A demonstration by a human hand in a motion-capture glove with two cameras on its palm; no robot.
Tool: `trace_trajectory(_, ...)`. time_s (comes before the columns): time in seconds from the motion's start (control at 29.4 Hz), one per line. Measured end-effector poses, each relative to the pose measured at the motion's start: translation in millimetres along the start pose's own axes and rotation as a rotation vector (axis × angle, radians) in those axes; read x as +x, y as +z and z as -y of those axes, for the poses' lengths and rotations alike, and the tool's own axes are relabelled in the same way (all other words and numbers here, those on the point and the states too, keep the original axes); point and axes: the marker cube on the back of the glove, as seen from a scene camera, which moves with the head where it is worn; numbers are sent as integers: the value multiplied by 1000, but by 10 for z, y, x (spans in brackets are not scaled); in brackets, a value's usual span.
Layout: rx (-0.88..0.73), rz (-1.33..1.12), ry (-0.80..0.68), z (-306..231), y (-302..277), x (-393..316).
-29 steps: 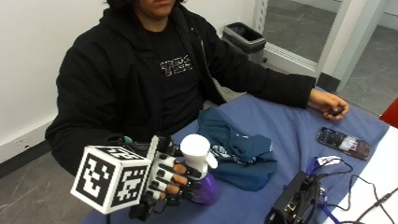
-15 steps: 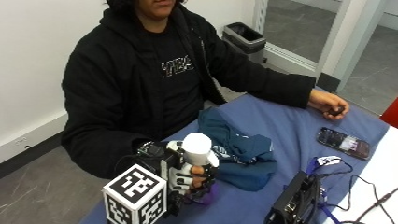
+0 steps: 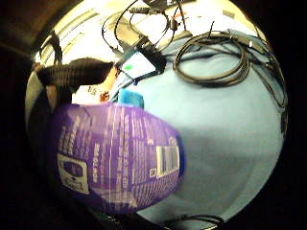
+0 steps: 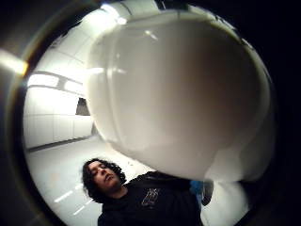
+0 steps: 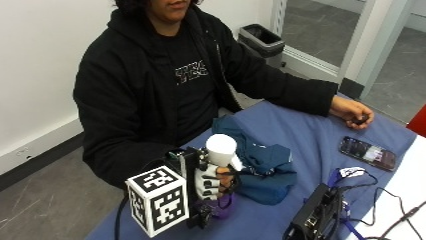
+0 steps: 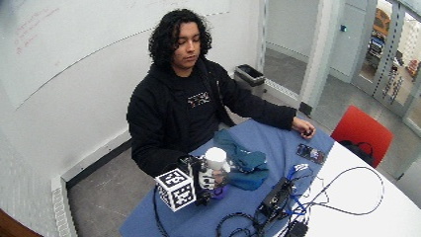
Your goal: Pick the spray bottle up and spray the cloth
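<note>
The gloved right hand [image 5: 214, 181] has its fingers [image 5: 225, 176] curled round the spray bottle [image 5: 220, 150], holding it upright by the near edge of the blue surface [image 5: 313, 137]. The bottle's white head stands above the hand, its purple body [image 3: 115, 158] below. The dark blue cloth [image 5: 261, 162] lies bunched just beside it. A phone [image 5: 367, 153] lies farther off.
</note>
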Motion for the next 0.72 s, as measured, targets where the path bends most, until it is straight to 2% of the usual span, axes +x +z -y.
trace_trajectory(0.27,100,8,-48,91,-32,44)
trace_trajectory(0.72,35,68,-52,73,-51,102)
